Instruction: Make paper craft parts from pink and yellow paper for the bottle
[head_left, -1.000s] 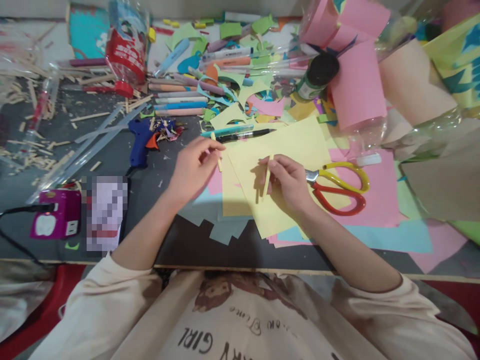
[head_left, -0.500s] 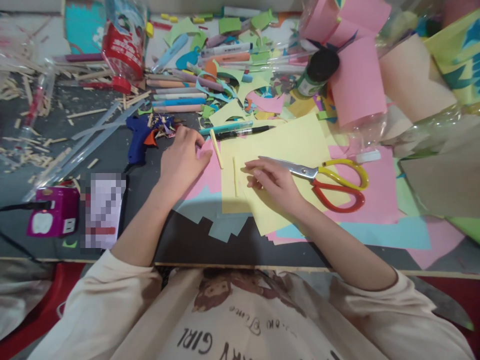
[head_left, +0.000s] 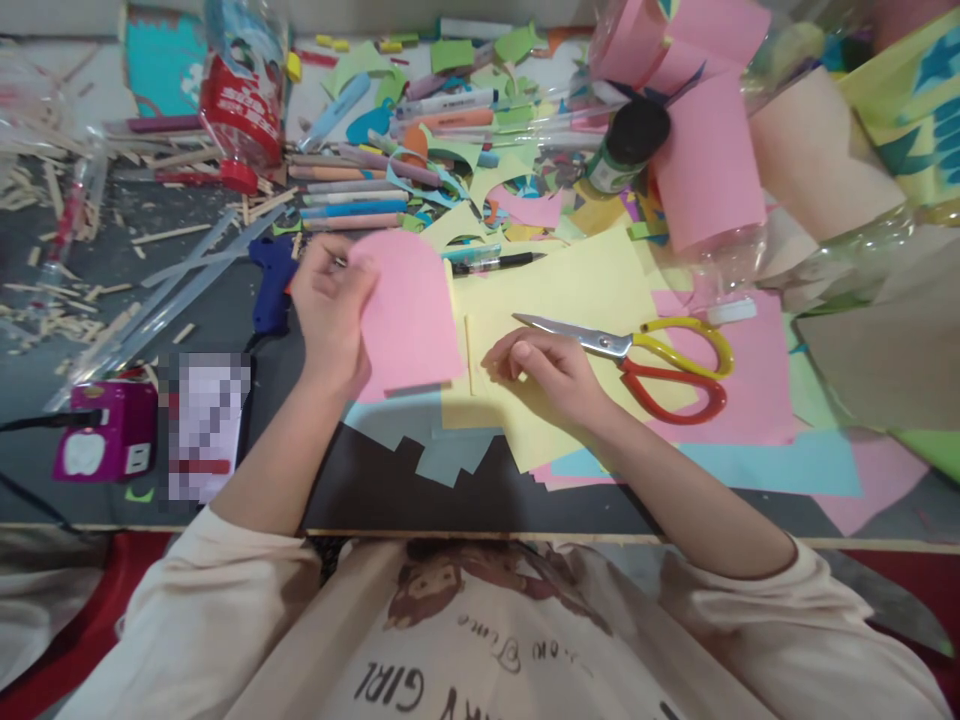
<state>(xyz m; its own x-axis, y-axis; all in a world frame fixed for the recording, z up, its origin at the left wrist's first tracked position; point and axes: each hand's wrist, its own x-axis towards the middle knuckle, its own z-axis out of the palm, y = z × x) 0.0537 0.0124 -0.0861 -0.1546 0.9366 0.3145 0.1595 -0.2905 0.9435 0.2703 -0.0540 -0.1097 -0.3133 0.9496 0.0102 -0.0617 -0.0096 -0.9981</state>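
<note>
Pink round-topped paper [head_left: 412, 310] has lifted, pinched in the left hand [head_left: 330, 310]; right hand [head_left: 536, 365], at its four o'clock, half-curled, seemingly empty. Light pinching should avoid creases.

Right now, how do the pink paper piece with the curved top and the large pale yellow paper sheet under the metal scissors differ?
Outline: the pink paper piece has a curved top, while the pale yellow paper sheet shows straight edges.
Size: the pink piece looks smaller than the yellow sheet.
Pose: the left hand holds the pink piece, while the yellow sheet lies flat.
Both look like plain-coloured paper.
</note>
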